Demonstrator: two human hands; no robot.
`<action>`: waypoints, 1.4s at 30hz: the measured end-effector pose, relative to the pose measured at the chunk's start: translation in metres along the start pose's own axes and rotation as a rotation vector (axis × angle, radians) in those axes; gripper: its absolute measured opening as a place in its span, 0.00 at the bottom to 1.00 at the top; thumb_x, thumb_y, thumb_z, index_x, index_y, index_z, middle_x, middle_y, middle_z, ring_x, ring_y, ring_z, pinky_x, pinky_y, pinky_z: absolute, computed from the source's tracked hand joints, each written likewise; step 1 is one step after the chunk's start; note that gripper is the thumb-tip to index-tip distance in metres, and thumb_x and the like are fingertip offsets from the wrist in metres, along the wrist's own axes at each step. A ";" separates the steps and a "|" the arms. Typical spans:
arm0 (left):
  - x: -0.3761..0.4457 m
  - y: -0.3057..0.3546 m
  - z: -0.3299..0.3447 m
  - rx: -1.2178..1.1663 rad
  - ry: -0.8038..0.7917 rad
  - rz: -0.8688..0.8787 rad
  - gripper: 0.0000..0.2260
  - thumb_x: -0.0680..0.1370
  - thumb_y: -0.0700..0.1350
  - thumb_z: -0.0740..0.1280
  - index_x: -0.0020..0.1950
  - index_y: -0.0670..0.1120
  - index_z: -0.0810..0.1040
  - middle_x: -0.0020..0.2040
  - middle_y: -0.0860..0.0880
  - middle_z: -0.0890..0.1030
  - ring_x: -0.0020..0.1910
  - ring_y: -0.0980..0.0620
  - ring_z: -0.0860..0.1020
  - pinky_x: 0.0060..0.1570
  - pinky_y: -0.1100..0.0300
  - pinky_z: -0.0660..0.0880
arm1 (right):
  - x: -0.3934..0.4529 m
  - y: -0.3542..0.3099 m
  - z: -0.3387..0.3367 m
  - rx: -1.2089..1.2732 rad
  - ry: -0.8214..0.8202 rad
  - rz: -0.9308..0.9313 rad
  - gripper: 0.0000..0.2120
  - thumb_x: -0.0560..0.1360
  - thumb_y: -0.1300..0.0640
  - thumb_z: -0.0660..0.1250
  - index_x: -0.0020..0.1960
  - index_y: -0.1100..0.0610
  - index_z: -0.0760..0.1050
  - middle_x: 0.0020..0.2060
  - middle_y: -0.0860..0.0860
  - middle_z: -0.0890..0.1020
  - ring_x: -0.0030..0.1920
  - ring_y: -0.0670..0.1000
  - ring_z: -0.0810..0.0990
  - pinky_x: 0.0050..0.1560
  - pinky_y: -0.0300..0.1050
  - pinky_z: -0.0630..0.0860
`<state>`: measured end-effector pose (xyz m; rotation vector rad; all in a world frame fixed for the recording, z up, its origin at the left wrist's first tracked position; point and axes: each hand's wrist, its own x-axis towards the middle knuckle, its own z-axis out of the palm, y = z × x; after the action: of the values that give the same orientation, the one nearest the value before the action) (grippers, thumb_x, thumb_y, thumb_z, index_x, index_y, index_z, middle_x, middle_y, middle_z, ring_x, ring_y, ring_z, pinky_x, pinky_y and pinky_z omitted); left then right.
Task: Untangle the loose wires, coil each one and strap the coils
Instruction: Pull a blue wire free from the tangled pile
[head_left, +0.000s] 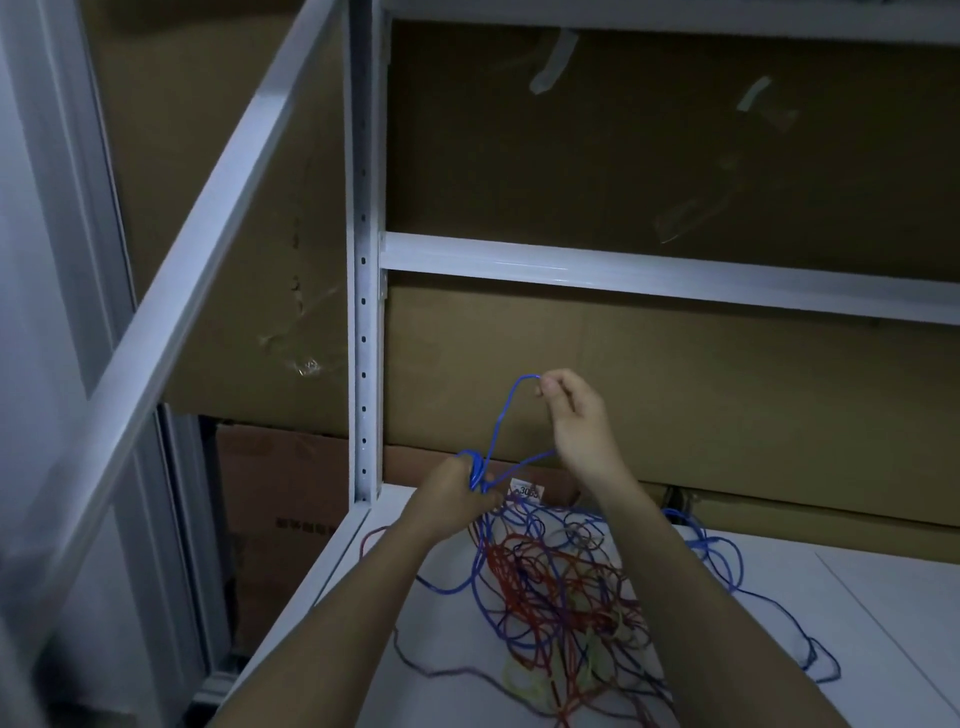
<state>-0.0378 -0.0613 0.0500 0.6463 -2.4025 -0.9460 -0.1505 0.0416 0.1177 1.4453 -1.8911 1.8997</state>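
Left hand (460, 493) grips a small coil of thin blue wire (501, 415); right hand (574, 415), farther and higher, pinches its raised loop. The wire trails down to the near multicoloured tangle (561, 587) on the white shelf (779, 649).

white shelf board (857, 597), tangled wires (561, 587) on it (blue, red, yellow, purple)
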 end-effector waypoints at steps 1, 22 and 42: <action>0.001 0.001 0.001 -0.011 0.003 0.005 0.12 0.75 0.41 0.70 0.40 0.42 0.68 0.34 0.45 0.68 0.33 0.49 0.67 0.33 0.58 0.63 | 0.001 -0.002 0.001 -0.018 0.023 -0.034 0.14 0.81 0.61 0.58 0.38 0.50 0.70 0.28 0.47 0.68 0.27 0.43 0.63 0.28 0.33 0.60; -0.005 -0.014 -0.044 -0.157 0.159 -0.003 0.18 0.79 0.51 0.66 0.37 0.44 0.63 0.30 0.50 0.61 0.29 0.54 0.61 0.28 0.65 0.58 | -0.039 0.087 -0.012 -1.096 -0.086 -0.342 0.10 0.69 0.52 0.75 0.42 0.57 0.77 0.33 0.54 0.75 0.34 0.57 0.74 0.33 0.47 0.67; -0.013 0.030 -0.043 -0.917 -0.170 0.025 0.15 0.79 0.54 0.58 0.40 0.44 0.69 0.24 0.52 0.60 0.24 0.56 0.58 0.27 0.64 0.60 | -0.038 0.049 0.053 0.127 -0.334 0.175 0.15 0.84 0.57 0.51 0.48 0.65 0.71 0.34 0.58 0.73 0.33 0.52 0.71 0.38 0.44 0.69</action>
<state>-0.0099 -0.0554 0.0963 0.1821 -1.7783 -1.9405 -0.1334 0.0075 0.0459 1.7876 -2.1356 1.9884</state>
